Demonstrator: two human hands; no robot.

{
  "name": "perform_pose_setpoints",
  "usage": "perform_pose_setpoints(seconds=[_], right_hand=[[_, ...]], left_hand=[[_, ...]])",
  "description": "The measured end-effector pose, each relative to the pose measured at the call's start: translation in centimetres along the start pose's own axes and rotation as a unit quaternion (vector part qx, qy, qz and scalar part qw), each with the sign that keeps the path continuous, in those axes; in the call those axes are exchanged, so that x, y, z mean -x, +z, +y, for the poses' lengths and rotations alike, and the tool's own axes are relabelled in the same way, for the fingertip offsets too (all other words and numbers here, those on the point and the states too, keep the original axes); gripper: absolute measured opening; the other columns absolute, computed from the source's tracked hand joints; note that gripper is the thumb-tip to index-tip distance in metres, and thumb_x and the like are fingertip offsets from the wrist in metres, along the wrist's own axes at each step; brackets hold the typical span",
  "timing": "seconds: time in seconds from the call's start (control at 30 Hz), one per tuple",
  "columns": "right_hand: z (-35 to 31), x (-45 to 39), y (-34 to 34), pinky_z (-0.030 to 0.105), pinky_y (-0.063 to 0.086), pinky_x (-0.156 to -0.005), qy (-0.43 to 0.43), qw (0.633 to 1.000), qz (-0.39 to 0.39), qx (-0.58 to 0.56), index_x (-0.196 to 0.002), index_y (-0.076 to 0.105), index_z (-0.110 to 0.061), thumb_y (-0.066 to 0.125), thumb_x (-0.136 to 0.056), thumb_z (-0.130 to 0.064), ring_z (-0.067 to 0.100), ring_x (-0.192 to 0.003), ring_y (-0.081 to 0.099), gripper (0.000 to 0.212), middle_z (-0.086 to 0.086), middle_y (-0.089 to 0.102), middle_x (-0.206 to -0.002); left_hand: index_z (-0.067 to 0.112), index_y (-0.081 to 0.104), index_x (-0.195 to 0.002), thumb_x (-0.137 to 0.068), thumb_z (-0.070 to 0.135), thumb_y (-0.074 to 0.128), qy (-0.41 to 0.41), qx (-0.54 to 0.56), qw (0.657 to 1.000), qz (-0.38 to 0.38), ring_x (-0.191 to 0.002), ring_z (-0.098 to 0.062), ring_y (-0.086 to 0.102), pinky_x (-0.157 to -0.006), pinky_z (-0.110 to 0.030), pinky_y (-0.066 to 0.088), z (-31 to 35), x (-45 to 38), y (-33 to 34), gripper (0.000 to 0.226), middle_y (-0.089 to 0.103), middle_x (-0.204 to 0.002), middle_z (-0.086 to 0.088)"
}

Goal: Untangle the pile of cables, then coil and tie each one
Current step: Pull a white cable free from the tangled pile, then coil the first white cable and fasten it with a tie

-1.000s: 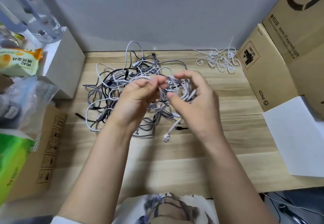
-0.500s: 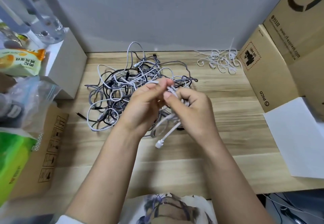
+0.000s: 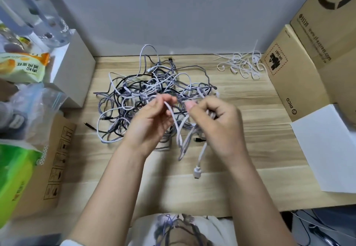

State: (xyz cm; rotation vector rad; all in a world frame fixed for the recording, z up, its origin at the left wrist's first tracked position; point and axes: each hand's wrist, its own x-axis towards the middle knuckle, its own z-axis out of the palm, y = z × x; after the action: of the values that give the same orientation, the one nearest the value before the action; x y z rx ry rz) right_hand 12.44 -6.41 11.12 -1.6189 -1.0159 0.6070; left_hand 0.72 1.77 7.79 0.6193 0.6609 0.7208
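Since half a second ago I see the hands drawn a little apart, and the white cable [image 3: 178, 130] now spans the gap between them where before the fingertips met; its plug [image 3: 196, 174] has dropped lower toward me and hangs just above the table [image 3: 250, 99].

The left hand [image 3: 152, 118] pinches the cable between thumb and forefinger near its top end. The right hand [image 3: 215, 118] is curled round several loops of the same cable, fingers closed on the bundle, thumb pressed toward the forefinger. From the left pinch the cable runs down between the wrists, loops once (the loop is blurred), and ends in the dangling plug below the right hand.

The pile [image 3: 146, 95] lies on the table directly behind both hands, spreading further to the left than to the right; grey, black and white strands cross each other and I cannot tell them apart one by one. Some strands pass under the hands, and whether the held cable is free of the pile I cannot tell. One black plug [image 3: 87, 125] sticks out at the pile's left edge.

A heap of white ties [image 3: 242, 65] sits at the far right, well apart from the hands, beside a cardboard box [image 3: 289, 76]. A white sheet [image 3: 325, 149] lies at the right edge.
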Motion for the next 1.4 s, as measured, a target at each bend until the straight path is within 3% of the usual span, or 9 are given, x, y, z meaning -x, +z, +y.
perform_pose_setpoints(seconds=[0.27, 0.4, 0.53, 0.73, 0.87, 0.97, 1.07, 1.2, 1.4], right_hand=[[0.9, 1.7, 4.7, 0.047, 0.047, -0.082, 0.007, 0.997, -0.079, -0.008, -0.081, 0.066, -0.033, 0.043, -0.079, -0.067, 0.015, -0.089, 0.061, 0.04, -0.006, 0.065, -0.086], [0.4, 1.9, 5.4, 0.039, 0.044, -0.065, -0.005, 0.993, -0.095, -0.071, -0.055, 0.054, -0.028, 0.054, -0.081, -0.049, 0.011, -0.063, 0.05, 0.034, -0.009, 0.048, -0.064], [0.9, 1.5, 3.9, 0.018, 0.031, -0.055, -0.006, 0.994, -0.063, -0.091, -0.049, 0.044, -0.021, 0.059, -0.079, -0.022, 0.001, -0.052, 0.036, 0.034, -0.007, 0.037, -0.055], [2.2, 0.7, 2.6, 0.041, 0.039, -0.06, 0.005, 0.988, -0.146, -0.039, -0.073, 0.063, -0.025, 0.063, -0.065, -0.059, 0.011, -0.06, 0.044, 0.035, -0.009, 0.048, -0.063], [3.6, 1.0, 0.4, 0.03, 0.036, -0.055, -0.018, 0.972, -0.215, -0.092, -0.069, 0.062, 0.0, 0.067, -0.071, -0.044, 0.009, -0.058, 0.044, 0.045, 0.003, 0.05, -0.06], [4.9, 0.8, -1.9, 0.023, 0.038, -0.053, -0.002, 0.969, -0.235, -0.076, -0.061, 0.059, -0.014, 0.059, -0.077, -0.048, 0.007, -0.054, 0.045, 0.038, 0.008, 0.049, -0.055], [6.0, -0.1, -4.2, 0.026, 0.033, -0.053, 0.052, 0.964, -0.253, -0.061, -0.057, 0.059, -0.013, 0.053, -0.086, -0.054, 0.003, -0.049, 0.038, 0.05, -0.006, 0.041, -0.049], [8.3, -0.9, -6.6, 0.031, 0.031, -0.056, 0.105, 0.939, -0.323, 0.048, -0.048, 0.05, -0.021, 0.055, -0.082, -0.055, 0.013, -0.048, 0.034, 0.048, 0.0, 0.036, -0.048], [11.9, -0.6, -5.8, 0.031, 0.028, -0.056, 0.152, 0.875, -0.348, 0.299, -0.05, 0.041, -0.016, 0.054, -0.092, -0.043, 0.011, -0.051, 0.04, 0.051, -0.005, 0.038, -0.046]], left_hand=[[0.008, 0.073, -0.1, -0.064, 0.032, 0.075, -0.004, -0.027, 0.992, -0.121, -0.1, -0.014, 0.064, -0.087, -0.027, 0.052, 1.5, 2.9, -0.6, 0.043, 0.07, -0.109, -0.003], [0.014, 0.077, -0.084, -0.077, 0.017, 0.064, -0.009, -0.049, 0.996, -0.078, -0.085, -0.012, 0.067, -0.078, -0.028, 0.053, 2.2, 3.5, -0.7, 0.015, 0.072, -0.097, 0.001], [0.016, 0.077, -0.078, -0.075, 0.022, 0.056, 0.028, -0.097, 0.995, 0.01, -0.074, -0.007, 0.064, -0.068, -0.021, 0.053, 2.9, 3.3, -1.2, 0.022, 0.072, -0.088, 0.003], [0.009, 0.072, -0.098, -0.081, 0.021, 0.062, 0.015, -0.127, 0.991, -0.028, -0.087, -0.012, 0.065, -0.077, -0.022, 0.053, 0.6, 3.3, 0.9, 0.023, 0.071, -0.093, 0.001], [0.015, 0.077, -0.084, -0.079, 0.021, 0.064, 0.018, -0.126, 0.992, -0.027, -0.096, -0.012, 0.066, -0.08, -0.022, 0.053, -2.1, 2.5, 2.5, 0.016, 0.07, -0.105, 0.002], [0.017, 0.077, -0.09, -0.083, 0.027, 0.061, 0.017, -0.18, 0.982, -0.046, -0.093, -0.009, 0.067, -0.082, -0.02, 0.051, -3.4, 2.3, 2.7, 0.02, 0.073, -0.1, 0.002], [0.012, 0.072, -0.099, -0.088, 0.021, 0.056, 0.01, -0.304, 0.952, -0.034, -0.091, -0.002, 0.064, -0.081, -0.014, 0.048, -3.9, 2.1, 1.7, 0.021, 0.074, -0.092, 0.005], [0.009, 0.073, -0.093, -0.09, 0.007, 0.058, -0.092, -0.488, 0.866, -0.059, -0.089, -0.012, 0.06, -0.091, -0.033, 0.048, -5.4, 1.4, -2.1, 0.015, 0.073, -0.094, -0.012], [0.002, 0.066, -0.108, -0.091, 0.0, 0.055, -0.201, -0.545, 0.797, -0.166, -0.079, 0.009, 0.055, -0.084, -0.011, 0.042, -8.9, 0.8, -3.0, 0.02, 0.064, -0.088, 0.007]])
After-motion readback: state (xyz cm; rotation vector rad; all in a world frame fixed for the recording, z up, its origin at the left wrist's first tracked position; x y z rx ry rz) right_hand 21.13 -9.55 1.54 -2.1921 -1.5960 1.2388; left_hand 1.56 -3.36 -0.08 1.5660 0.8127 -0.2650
